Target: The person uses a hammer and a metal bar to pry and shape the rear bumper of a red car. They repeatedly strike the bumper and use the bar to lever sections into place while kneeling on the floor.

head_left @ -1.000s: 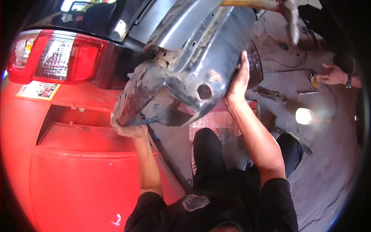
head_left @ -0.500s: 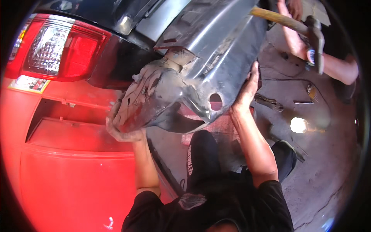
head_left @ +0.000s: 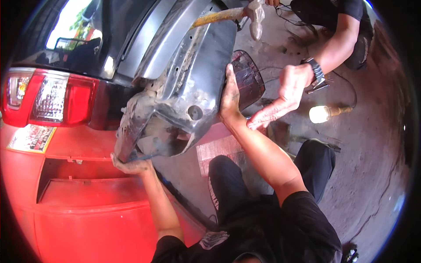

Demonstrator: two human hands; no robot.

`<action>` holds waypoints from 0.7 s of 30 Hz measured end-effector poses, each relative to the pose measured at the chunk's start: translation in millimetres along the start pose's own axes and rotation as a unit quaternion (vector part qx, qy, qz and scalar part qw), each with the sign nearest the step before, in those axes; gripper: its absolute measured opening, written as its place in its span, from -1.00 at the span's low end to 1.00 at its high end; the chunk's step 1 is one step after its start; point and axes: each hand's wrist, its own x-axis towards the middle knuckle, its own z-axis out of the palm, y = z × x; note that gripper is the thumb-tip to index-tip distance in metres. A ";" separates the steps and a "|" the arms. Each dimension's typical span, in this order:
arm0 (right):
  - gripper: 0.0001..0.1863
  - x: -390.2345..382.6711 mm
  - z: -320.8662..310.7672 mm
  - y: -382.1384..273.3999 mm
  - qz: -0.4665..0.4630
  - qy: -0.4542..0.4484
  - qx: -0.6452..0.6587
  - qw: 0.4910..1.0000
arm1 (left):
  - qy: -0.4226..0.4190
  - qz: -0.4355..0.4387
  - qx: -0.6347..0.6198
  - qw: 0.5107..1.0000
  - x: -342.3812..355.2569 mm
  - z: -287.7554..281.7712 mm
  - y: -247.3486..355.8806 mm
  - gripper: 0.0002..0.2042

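Note:
Between my hands is a bent, dusty black car body panel [head_left: 206, 65] with a round hole near its lower end. My left hand [head_left: 131, 165] cups the panel's lower left corner from below. Against its right side presses my right hand [head_left: 230, 94], fingers pointing up along the metal. A hammer [head_left: 255, 19] with a worn wooden handle reaches across the panel's upper part; whose hand is on it, I cannot tell. Close to my right wrist is a co-worker's hand [head_left: 280, 98], fingers extended, with a dark watch on the wrist.
At the left stand a red and clear tail light [head_left: 50, 96] and a red cabinet [head_left: 87, 228] with an open recess. A lit bulb [head_left: 319, 114] on a cable lies on the concrete floor [head_left: 364, 175]. Behind my right hand is a dark reddish piece [head_left: 247, 79].
The panel has shifted left in view, with both my hands still on it. The co-worker's hand has come down close to my right wrist. The hammer appears farther left and higher.

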 end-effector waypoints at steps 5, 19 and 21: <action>-0.38 -5.9 10.8 -29.0 0.091 -0.059 0.043 0.993 | -0.007 -0.039 -0.011 0.999 -4.8 13.5 2.1 -0.51; -0.46 6.4 -13.3 -9.0 -0.053 0.000 -0.232 0.971 | -0.129 0.211 0.100 0.964 -35.9 23.8 94.5 -0.64; -0.47 -1.9 -7.2 -15.8 -0.005 0.017 -0.231 0.973 | -0.271 0.132 -0.148 0.942 -51.9 13.1 131.6 -0.52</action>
